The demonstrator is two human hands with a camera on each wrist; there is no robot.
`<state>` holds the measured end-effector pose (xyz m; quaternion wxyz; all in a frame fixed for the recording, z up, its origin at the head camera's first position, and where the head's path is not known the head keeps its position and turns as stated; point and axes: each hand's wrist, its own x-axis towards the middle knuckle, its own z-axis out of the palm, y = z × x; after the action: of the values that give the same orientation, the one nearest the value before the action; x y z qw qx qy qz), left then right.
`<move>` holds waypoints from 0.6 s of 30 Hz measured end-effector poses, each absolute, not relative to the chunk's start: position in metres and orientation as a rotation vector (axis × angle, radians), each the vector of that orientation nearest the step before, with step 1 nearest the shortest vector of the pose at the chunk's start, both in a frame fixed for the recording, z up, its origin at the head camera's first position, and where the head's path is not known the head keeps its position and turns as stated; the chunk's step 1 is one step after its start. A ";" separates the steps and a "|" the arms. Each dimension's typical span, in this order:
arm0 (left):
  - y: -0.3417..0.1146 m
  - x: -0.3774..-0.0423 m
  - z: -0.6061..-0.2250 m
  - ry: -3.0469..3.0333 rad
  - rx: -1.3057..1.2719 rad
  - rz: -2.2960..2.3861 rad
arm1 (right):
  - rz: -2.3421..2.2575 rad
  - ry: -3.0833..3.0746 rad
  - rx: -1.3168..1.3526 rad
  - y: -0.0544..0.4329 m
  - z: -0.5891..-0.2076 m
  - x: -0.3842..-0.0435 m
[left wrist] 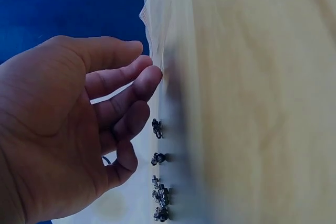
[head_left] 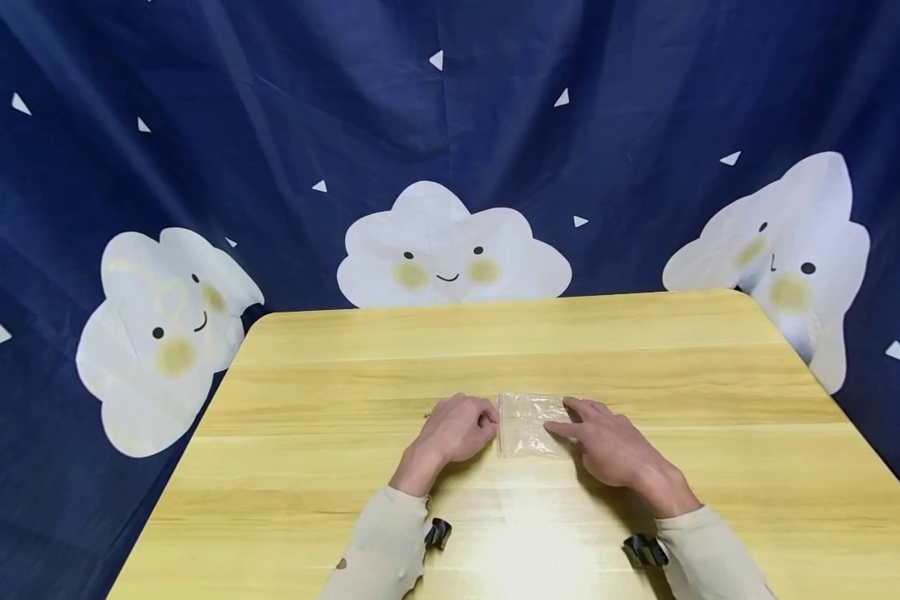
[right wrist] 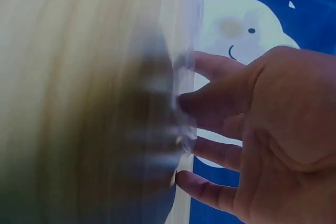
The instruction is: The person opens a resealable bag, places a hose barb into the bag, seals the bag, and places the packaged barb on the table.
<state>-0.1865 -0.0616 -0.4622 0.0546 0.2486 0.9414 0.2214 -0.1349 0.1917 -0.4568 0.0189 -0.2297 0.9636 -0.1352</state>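
Observation:
A small clear zip bag [head_left: 528, 437] with a red line along its left edge lies flat on the wooden table. My right hand [head_left: 615, 446] rests on its right part, fingers fairly straight and spread, fingertips pressing the film. At the red-lined edge is my left hand [head_left: 457, 429], its fingers loosely curled. In the left wrist view, thumb and forefinger tips come close together right beside the bag's edge [left wrist: 156, 17], with no film visible between them. Several small dark metal pieces [left wrist: 160, 198] lie on the table past the left fingers; in the head view that hand mostly hides them.
The light wooden table [head_left: 330, 367] has rounded far corners. Behind it hangs a dark blue curtain [head_left: 285, 100] printed with smiling clouds and small white triangles. Black wrist mounts [head_left: 645, 550] sit at both sleeves. Glare brightens the near middle of the tabletop.

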 end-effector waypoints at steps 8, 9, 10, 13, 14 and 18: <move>-0.059 -0.184 -0.463 2.867 0.699 0.697 | -0.465 3.017 -0.646 0.187 -0.460 -0.136; -0.058 -0.183 -0.462 2.858 0.698 0.713 | -0.461 3.032 -0.642 0.186 -0.460 -0.136; -0.058 -0.183 -0.462 2.843 0.691 0.737 | -0.453 3.049 -0.640 0.185 -0.460 -0.137; -0.057 -0.182 -0.460 2.811 0.645 0.804 | -0.436 3.096 -0.650 0.182 -0.461 -0.138; -0.056 -0.182 -0.459 2.812 0.625 0.817 | -0.432 3.110 -0.669 0.181 -0.462 -0.139; -0.055 -0.181 -0.457 2.827 0.555 0.838 | -0.435 3.153 -0.794 0.176 -0.464 -0.142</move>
<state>-0.1805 -0.0546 -0.4572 0.0706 0.1844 0.9399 0.2785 -0.1418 0.1757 -0.4639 -0.0691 -0.2414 0.9589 -0.1324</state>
